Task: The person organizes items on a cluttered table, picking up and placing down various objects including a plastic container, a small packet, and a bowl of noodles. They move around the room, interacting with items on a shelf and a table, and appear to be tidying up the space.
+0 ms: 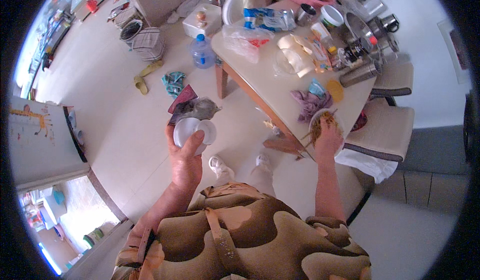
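My left hand is raised over the floor, its thumb pressed on a small white cup-like piece stacked against a round white dish. Just beyond those dishes are a crumpled dark, see-through plastic bag and a maroon flat piece; whether the hand holds them too is unclear. At the near table corner my right hand grips a white bowl, fingers over its rim and onto brownish shredded food. Chopsticks poke out at the bowl's left. A purple cloth lies beside it.
The table carries plastic bags, a clear bowl, a steel flask and several containers. Padded chairs stand right. On the floor are a water jug, yellow-green slippers and a teal cloth.
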{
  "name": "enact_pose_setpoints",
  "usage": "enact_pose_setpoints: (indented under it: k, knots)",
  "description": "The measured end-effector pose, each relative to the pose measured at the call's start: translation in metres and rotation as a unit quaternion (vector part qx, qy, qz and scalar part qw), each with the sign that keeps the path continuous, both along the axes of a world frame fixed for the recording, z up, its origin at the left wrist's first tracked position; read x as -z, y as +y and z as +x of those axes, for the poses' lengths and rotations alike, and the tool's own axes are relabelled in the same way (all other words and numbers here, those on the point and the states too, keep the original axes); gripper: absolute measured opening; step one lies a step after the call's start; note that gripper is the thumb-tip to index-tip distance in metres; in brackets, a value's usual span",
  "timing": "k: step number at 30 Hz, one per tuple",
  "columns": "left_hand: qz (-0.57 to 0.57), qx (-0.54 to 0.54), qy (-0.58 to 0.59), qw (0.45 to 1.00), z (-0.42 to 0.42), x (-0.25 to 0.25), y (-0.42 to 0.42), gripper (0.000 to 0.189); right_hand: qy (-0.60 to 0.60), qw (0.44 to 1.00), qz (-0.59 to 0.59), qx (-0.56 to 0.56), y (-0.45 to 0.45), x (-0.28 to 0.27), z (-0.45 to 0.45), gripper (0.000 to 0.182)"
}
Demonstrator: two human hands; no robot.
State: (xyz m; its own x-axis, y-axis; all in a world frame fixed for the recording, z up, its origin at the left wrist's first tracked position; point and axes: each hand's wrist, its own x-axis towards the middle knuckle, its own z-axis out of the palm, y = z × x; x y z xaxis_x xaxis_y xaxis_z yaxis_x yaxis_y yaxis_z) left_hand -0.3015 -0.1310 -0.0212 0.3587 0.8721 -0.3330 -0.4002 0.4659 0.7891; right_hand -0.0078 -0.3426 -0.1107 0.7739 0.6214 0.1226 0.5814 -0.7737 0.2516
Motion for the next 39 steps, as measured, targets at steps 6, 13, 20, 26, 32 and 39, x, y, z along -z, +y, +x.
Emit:
enact_pose_setpoints:
  k: [6,13,20,26,32,39]
  knots:
    - [-0.010,-0.020,-0.026,0.999,-0.021,-0.004,0.023,0.056,0.010,0.995,0.092,-0.047,0.031,-0.014,-0.007,0.039]
    - [0.004,-0.047,-0.017,0.999,-0.025,-0.009,0.058,0.057,0.246,0.889,0.281,-0.266,0.147,-0.007,-0.081,0.009]
    - [0.016,-0.078,0.015,0.997,-0.028,0.004,0.134,0.057,0.313,0.860,0.287,-0.284,0.240,-0.005,-0.079,0.005]
    - [0.049,-0.113,0.018,0.992,-0.013,-0.018,0.225,0.063,0.373,0.783,0.374,-0.329,0.348,0.002,-0.054,0.012]
    - [0.062,-0.173,0.019,0.983,-0.013,-0.033,0.295,0.065,0.477,0.726,0.285,-0.405,0.468,0.020,-0.074,0.008]
    - [0.052,-0.184,0.016,0.981,-0.028,-0.034,0.374,0.061,0.520,0.714,0.148,-0.446,0.570,0.022,-0.142,0.015]
